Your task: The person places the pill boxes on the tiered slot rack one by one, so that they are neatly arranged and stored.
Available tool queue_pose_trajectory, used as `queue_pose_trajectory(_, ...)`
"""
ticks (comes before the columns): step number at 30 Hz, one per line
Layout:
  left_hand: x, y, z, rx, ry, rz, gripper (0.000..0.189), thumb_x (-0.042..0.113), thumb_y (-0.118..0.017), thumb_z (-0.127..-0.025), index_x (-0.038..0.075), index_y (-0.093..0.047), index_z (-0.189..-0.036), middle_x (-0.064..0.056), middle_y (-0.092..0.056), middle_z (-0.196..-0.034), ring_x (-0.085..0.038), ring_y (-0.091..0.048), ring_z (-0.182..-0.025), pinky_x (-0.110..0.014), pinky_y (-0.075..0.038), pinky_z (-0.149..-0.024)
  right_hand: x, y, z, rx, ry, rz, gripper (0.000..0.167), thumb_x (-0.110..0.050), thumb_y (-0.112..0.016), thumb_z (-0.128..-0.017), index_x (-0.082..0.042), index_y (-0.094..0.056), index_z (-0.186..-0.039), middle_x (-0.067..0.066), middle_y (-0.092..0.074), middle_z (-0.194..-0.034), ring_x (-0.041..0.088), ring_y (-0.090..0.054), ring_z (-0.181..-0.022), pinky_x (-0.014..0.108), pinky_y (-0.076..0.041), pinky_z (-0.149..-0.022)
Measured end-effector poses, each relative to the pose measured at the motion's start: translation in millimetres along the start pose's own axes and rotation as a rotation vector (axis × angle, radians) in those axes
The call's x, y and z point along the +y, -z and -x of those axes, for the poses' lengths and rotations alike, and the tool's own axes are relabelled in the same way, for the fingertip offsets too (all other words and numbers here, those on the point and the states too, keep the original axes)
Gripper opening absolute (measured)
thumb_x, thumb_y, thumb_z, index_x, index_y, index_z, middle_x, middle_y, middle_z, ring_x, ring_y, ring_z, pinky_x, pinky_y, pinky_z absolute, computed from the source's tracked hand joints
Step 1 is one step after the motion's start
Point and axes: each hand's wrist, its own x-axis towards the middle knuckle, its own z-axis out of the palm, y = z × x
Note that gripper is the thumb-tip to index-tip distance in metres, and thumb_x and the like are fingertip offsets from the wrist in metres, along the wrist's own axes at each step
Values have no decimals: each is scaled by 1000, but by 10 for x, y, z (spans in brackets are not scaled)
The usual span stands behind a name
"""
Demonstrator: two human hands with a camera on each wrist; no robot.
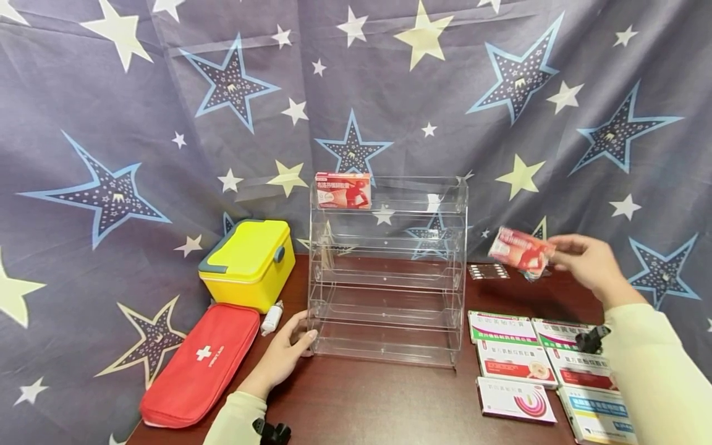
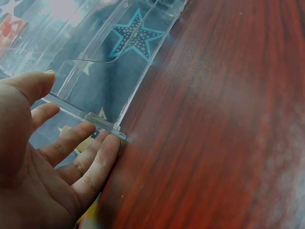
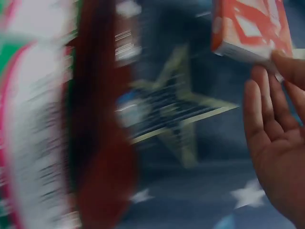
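Note:
A clear plastic tiered display rack [image 1: 385,315] stands on the table. My left hand [image 1: 286,352] holds its lower left edge, the thumb at the front and the fingers along the side panel; the left wrist view shows the fingertips [image 2: 112,143] right at the panel's bottom corner. Out to the right of the rack, my right hand [image 1: 589,266] pinches a red-and-white medicine box [image 1: 520,250] by its right end, raised above the table. In the right wrist view this box [image 3: 252,28] is between thumb and fingers. A similar red medicine box [image 1: 343,190] sits at the left of the rack's top tier.
Several medicine boxes [image 1: 516,398] lie in two columns at the right front. Behind them are a blister pack [image 1: 488,271] and another small item under the raised box. On the left are a yellow case [image 1: 245,259], a red first-aid pouch [image 1: 200,364] and a small white bottle [image 1: 272,317].

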Motion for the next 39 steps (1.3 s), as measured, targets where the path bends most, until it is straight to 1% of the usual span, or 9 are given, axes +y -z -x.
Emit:
queue_pose_trajectory(2, 1, -2, 1, -3, 0, 0, 46, 21, -63, -107, 14, -50, -151, -24, -61, -133, -39, -64, -110, -40, -62, -78, -326, 41, -51, 88, 45, -108, 30, 0, -77, -94, 5, -70, -122, -12, -76, -90, 4, -71, -69, 21, -59, -64)
queue_pose_trajectory(4, 1, -4, 1, -4, 0, -1, 46, 21, -63, -107, 14, -50, -151, -24, -61, -133, -39, -64, -110, -40, -62, -78, -692, 54, -111, 161, 113, -249, 27, 6, -78, -91, 3, -74, -118, -8, -76, -88, 5, -71, -65, 20, -58, -61)
queue_pose_trajectory(8, 4, -3, 6, -2, 2, 2, 46, 21, -63, -107, 14, -51, -151, -25, -61, -133, -39, -64, -110, -39, -62, -78, -1411, -37, -254, 206, 261, -484, 28, 14, -78, -85, 7, -76, -112, 3, -77, -90, 10, -73, -64, 20, -58, -59)
queue_pose_trajectory(11, 5, 1, 8, -2, -2, 0, 46, 21, -63, -107, 13, -51, -151, -25, -61, -133, -39, -64, -110, -40, -62, -78, -1840, -197, -357, 206, 301, -382, 28, 8, -81, -86, 2, -77, -113, -2, -77, -91, 7, -74, -67, 19, -58, -58)
queue_pose_trajectory(15, 3, 7, -2, 3, -8, 3, 46, 20, -63, -107, 12, -50, -151, -25, -61, -132, -37, -65, -109, -41, -63, -78, -2203, -504, -494, 185, 305, -103, 27, -6, -85, -87, -7, -77, -113, -14, -75, -91, 0, -72, -70, 15, -55, -57)
queue_pose_trajectory(18, 0, 7, -12, 7, -7, 1, 47, 20, -64, -107, 13, -50, -151, -24, -62, -131, -35, -65, -107, -40, -63, -77, -2301, -743, -605, 154, 314, 11, 27, -11, -86, -87, -6, -77, -112, -14, -74, -91, -2, -70, -72, 15, -54, -57)
queue_pose_trajectory(23, -10, -8, -11, 16, 6, -5, 47, 21, -65, -106, 14, -51, -150, -21, -63, -130, -29, -66, -105, -38, -62, -77, -2278, -1005, -754, 124, 313, 137, 28, -17, -86, -88, -5, -76, -111, -6, -76, -95, -3, -67, -72, 13, -51, -60)
queue_pose_trajectory(27, -19, -14, -10, 17, 1, -4, 46, 21, -65, -106, 14, -52, -150, -21, -63, -131, -29, -66, -106, -38, -62, -77, -2229, -1101, -788, 88, 305, 154, 27, -17, -87, -87, -6, -78, -111, 0, -77, -97, -2, -67, -73, 14, -50, -58)
queue_pose_trajectory(39, 0, -1, -3, -1, -9, -5, 47, 20, -63, -107, 11, -50, -151, -24, -61, -133, -40, -63, -112, -41, -62, -78, -2037, -1228, -801, 48, 372, 170, 21, -18, -86, -88, -6, -82, -105, 1, -76, -83, 6, -63, -70, 16, -46, -60)
